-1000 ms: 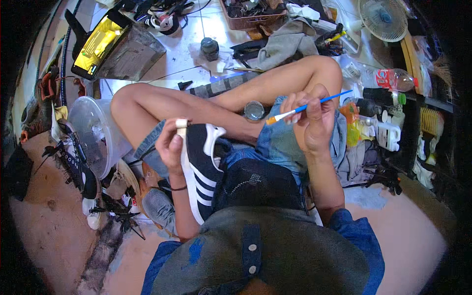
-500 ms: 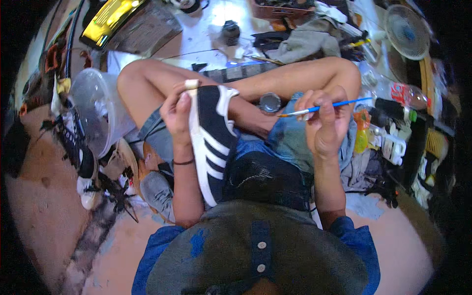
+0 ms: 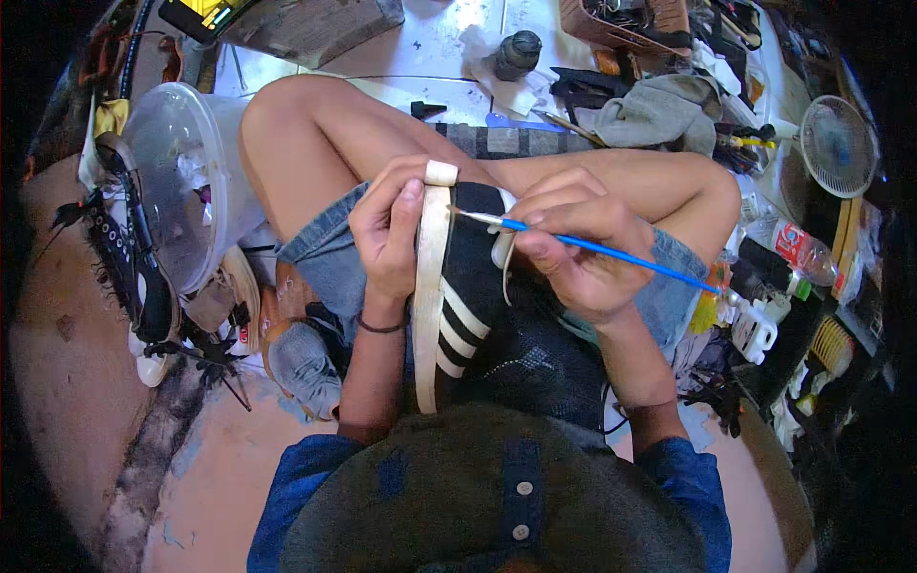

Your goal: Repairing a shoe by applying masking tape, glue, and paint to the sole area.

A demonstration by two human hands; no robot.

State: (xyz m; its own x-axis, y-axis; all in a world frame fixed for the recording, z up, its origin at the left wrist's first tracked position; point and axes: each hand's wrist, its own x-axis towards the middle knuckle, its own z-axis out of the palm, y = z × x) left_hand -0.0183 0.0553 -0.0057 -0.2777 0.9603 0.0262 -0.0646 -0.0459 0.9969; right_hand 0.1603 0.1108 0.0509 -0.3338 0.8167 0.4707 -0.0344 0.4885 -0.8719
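My left hand [image 3: 390,229] grips a black sneaker [image 3: 468,253] with white side stripes, held upright over my lap. Its pale sole edge [image 3: 428,315] runs down the left side, and a short cream curled piece [image 3: 441,174] sits at its top by my fingertips. My right hand [image 3: 573,248] is closed on a slim blue paintbrush [image 3: 611,254]; its bristle tip is at the seam between the sole edge and the black upper, near the shoe's top. I cannot tell whether the bristles touch it.
Around my crossed legs lie a clear tub [image 3: 174,181] and other shoes [image 3: 134,258] on the left. Ahead are a dark jar [image 3: 518,55], a gray cloth [image 3: 645,113] and a brown crate [image 3: 621,24]. At the right are plastic bottles [image 3: 793,244] and a fan [image 3: 839,143].
My right hand has come leftward with the brush, whose tip is now at the shoe's edge instead of apart from it. The shoe stands straighter, its sole edge more visible; my view has shifted.
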